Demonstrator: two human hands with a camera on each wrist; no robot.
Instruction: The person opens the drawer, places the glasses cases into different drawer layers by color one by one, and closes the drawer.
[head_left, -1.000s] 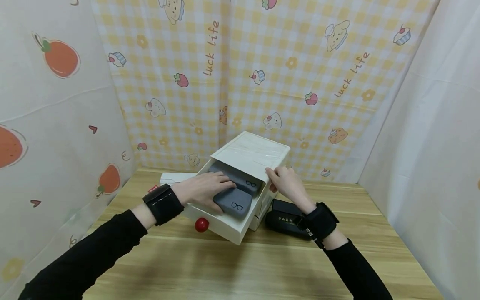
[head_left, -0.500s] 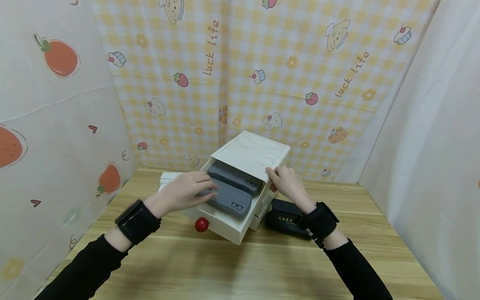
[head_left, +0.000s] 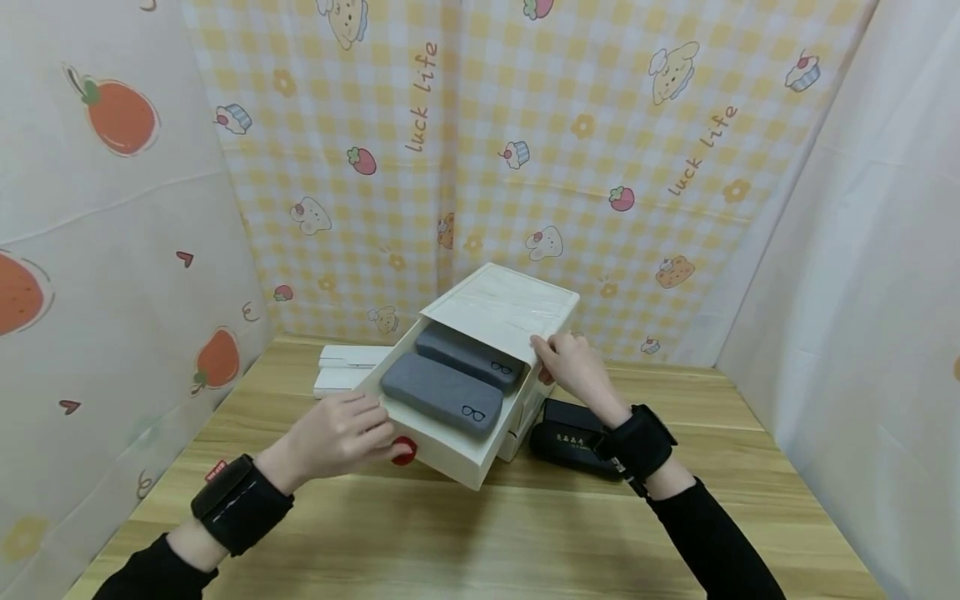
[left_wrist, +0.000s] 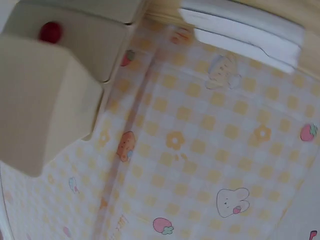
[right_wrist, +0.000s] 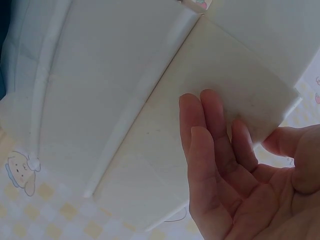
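Observation:
My left hand (head_left: 337, 437) is at the front of a pulled-out drawer (head_left: 453, 462), its thumb overlapping the red knob (head_left: 406, 451) and its fingers beside the front edge. Two grey glasses cases lie side by side in the drawer: a front case (head_left: 431, 387) and a rear case (head_left: 465, 354) partly under the cabinet's top. At the front right corner of the white drawer cabinet (head_left: 506, 304), my right hand (head_left: 576, 367) grips the edge. In the right wrist view its fingers (right_wrist: 215, 117) lie along the side panel, the thumb over the edge. The left wrist view hides the left hand.
Against the cabinet's right side stand a black glasses case (head_left: 562, 450) and a black box (head_left: 573, 414). White boxes (head_left: 341, 379) lie behind the drawer on the left. A lower drawer with another red knob (left_wrist: 50, 32) shows in the left wrist view. Patterned cloth walls surround the wooden table (head_left: 525, 542).
My left hand has let go of the front grey glasses case and drawn back, left and down, to the drawer's knob. The case now lies flat in the drawer. My right hand stays put.

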